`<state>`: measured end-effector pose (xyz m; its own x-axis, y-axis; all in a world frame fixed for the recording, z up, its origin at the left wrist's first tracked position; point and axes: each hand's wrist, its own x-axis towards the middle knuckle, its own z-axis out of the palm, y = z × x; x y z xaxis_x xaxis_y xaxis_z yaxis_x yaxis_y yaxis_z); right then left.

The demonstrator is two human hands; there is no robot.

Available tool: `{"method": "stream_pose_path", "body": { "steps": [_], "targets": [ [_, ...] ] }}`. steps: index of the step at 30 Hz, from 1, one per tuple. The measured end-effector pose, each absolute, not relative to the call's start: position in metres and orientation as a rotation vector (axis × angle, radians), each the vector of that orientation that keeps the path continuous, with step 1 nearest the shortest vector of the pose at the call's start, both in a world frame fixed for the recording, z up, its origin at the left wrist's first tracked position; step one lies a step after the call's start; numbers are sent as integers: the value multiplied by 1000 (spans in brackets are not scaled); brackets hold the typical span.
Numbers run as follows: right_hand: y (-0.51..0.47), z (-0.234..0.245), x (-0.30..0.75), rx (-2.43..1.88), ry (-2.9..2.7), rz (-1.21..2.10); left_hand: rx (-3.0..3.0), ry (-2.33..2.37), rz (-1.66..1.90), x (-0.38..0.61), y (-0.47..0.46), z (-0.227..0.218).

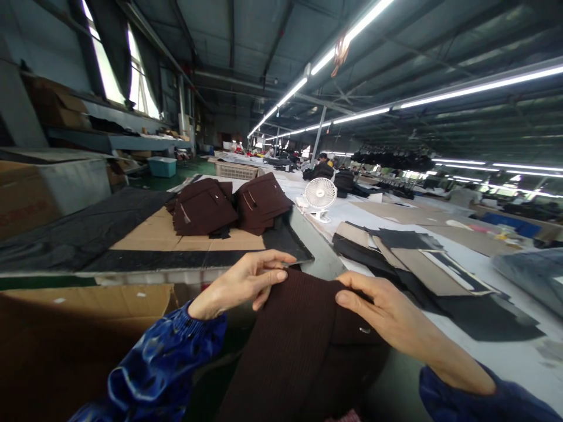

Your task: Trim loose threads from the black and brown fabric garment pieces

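Observation:
A dark brown fabric piece (303, 334) with fine ribbing hangs in front of me, its lower end running out of the bottom of the view. My left hand (250, 278) pinches its upper left corner between thumb and fingers. At the upper right edge, my right hand (382, 308) grips the same cloth, thumb on top. A small pale tag or metal piece (365, 330) shows on the fabric below the right thumb. Two stacks of brown cut pieces with zippers, a left stack (204, 208) and a right stack (264, 202), lie beyond my hands on flat cardboard (145, 231).
A white fan (321, 193) stands on the long white table (497, 363) ahead. Grey and beige fabric panels (422, 266) lie on the right. At lower left is an open cardboard box (88, 334). A blue bin (162, 167) sits on the floor further back.

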<state>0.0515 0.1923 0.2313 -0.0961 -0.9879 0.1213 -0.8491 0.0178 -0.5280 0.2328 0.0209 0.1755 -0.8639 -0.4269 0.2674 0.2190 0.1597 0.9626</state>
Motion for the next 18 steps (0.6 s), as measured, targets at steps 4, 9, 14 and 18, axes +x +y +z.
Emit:
{"method": "stream_pose_path", "body": {
  "steps": [4,9,14,18],
  "targets": [
    [192,228,49,-1889,1995,-795,200,-1862,-1765,233,21,171],
    [193,223,48,-1877,2021,-803,190,-1837,-1761,239,20,171],
    [191,222,53,-1977,2011,-796,188,-1850,-1710,243,25,172],
    [187,220,67,-2223,1939,-788,204,-1915,-1569,238,34,176]
  ]
}}
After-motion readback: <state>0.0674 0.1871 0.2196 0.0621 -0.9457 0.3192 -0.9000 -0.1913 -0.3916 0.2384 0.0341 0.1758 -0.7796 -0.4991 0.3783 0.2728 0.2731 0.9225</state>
